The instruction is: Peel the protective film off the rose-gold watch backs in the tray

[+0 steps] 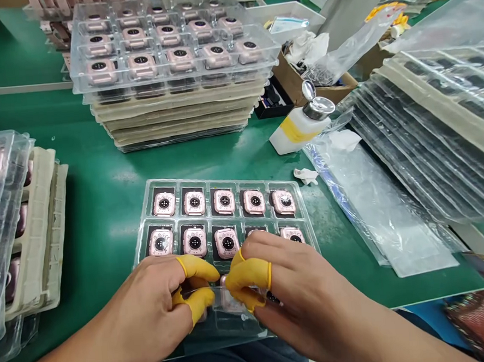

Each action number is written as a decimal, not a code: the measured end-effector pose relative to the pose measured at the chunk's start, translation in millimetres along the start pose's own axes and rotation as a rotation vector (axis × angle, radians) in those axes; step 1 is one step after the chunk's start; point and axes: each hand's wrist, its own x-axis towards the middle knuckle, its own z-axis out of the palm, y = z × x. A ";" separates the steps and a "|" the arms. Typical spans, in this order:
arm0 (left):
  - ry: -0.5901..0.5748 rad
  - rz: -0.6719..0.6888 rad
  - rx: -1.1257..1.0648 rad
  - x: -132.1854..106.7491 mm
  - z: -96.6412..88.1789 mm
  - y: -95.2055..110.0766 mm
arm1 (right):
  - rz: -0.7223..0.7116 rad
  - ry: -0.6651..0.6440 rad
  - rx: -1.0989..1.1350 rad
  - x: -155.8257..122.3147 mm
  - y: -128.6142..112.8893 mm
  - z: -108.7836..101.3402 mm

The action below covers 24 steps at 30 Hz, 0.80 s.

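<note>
Between the fingertips, low in the near part of a clear moulded plastic tray [234, 182] on the green worktop [112, 205]: a pink, rounded-square watch case [228, 300], mostly covered. Likely light, stiff and rather slippery, judging by the sheen; probably easy to scratch or smudge on a round black sensor window like those on the exposed pink cases [224, 203]. Best taken by two opposite side edges, clear of the window, with the grip of the yellow rubbery finger coverings [198, 268]. Apparently thin and bendy in the tray walls, so better lifted by both side rims and kept level. Curled toward each other, near to meeting: thumb and forefinger of the left hand [151, 306]. Bent inward over the same spot: the right hand [297, 281]. Cannot tell whether clamped on the case, on a faint transparent edge beside the tips, or on nothing. Hidden beneath: most of the near row, part of the second. Cut off at left: a stack of clear and cream plastic trays [43, 226]. Too small to read: the print around the sensor windows
</note>
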 end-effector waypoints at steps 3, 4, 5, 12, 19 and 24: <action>0.034 0.038 0.049 -1.1 0.2 -0.5 | -0.046 0.025 0.059 1.4 1.7 -6.4; 0.049 0.071 0.074 -1.6 -0.2 -0.7 | -0.032 0.042 0.101 3.1 3.6 -10.1; 0.058 0.114 0.103 -1.8 -0.6 -1.0 | 0.005 0.064 0.140 5.7 6.6 -14.1; 0.111 0.491 0.406 5.0 7.2 -13.6 | 0.265 -0.088 0.110 35.6 45.1 -29.8; 0.223 0.572 0.579 23.9 17.5 -18.3 | 0.189 -0.199 -0.030 45.0 58.4 -27.0; 0.225 0.568 0.602 29.9 14.9 -15.0 | 0.152 -0.193 -0.024 43.3 61.1 -26.2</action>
